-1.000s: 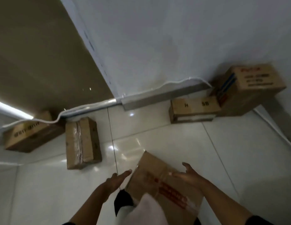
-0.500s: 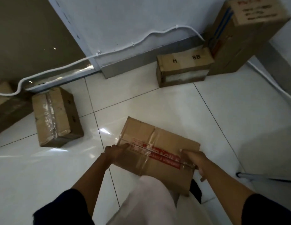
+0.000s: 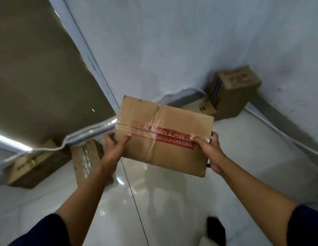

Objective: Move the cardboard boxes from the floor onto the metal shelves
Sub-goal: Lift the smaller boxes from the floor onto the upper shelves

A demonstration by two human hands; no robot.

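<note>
A flat cardboard box with red fragile tape (image 3: 170, 125) hangs in the air above the tiled floor, held at both ends. My left hand (image 3: 114, 146) grips its left edge, thumb on top. My right hand (image 3: 208, 148) grips its right edge, fingers curled round the side. Other cardboard boxes stay on the floor: a taped box (image 3: 86, 158) and a printed box (image 3: 33, 165) at the left, a tall box (image 3: 231, 91) in the right corner, and a low box marked SB (image 3: 205, 108) partly hidden behind the held box. No metal shelves are in view.
A white wall (image 3: 172, 41) stands straight ahead, with a white cable (image 3: 39, 150) along its base. A dark glass panel (image 3: 39, 68) fills the left. Glossy white floor tiles (image 3: 252, 157) stretch to the right. My dark shoe (image 3: 216, 229) shows near the bottom.
Both hands closed on the box's ends and lifted it off the floor. The view rose from looking down at the floor to facing the wall.
</note>
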